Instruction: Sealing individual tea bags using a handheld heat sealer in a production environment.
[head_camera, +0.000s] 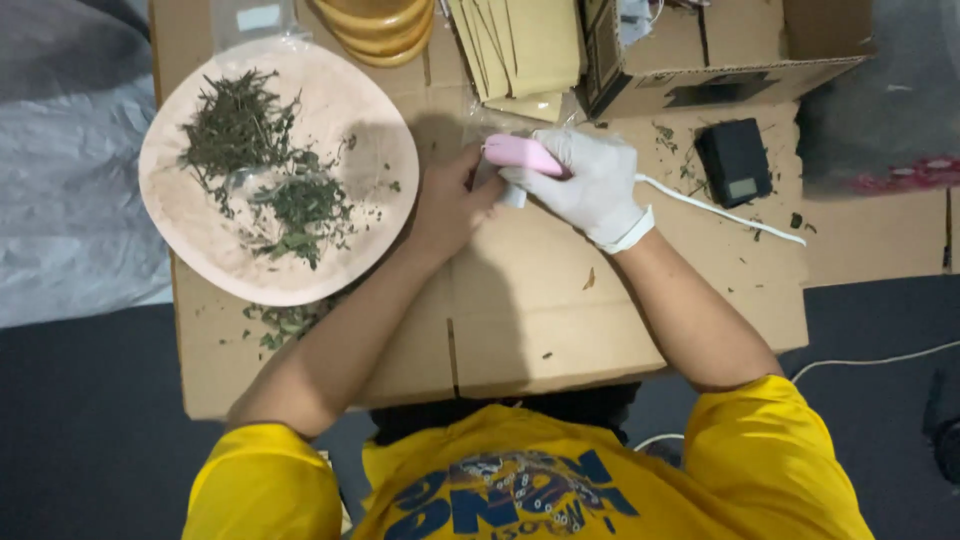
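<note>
**A:** So what step is this? Looks to me like the sealing bit. The right hand, in a white glove, has its fingers wrapped tight round a pink handheld sealer, with a white cord trailing off to the right across the desk, which is really just flattened brown cardboard.

**B:** Yeah, agreed. The bare left hand is right up against it, fingers pressed together on a small clear packet under the sealer's nose. Most of that packet is hidden between the two hands, so I can't tell what's in it.

**A:** My guess is the next move needs a steady left hand, keeping the packet edge flat while the sealer runs along it.

**B:** Makes sense. As for packaging: a fanned stack of tan paper envelopes sits at the top centre, an open brown cardboard box just right of it, and a small black scale below the box.

**A:** Also a round pale pink plate of dried green herbs on the left, with a clear plastic bag poking out above it, plus stacked wooden bowls.
</note>
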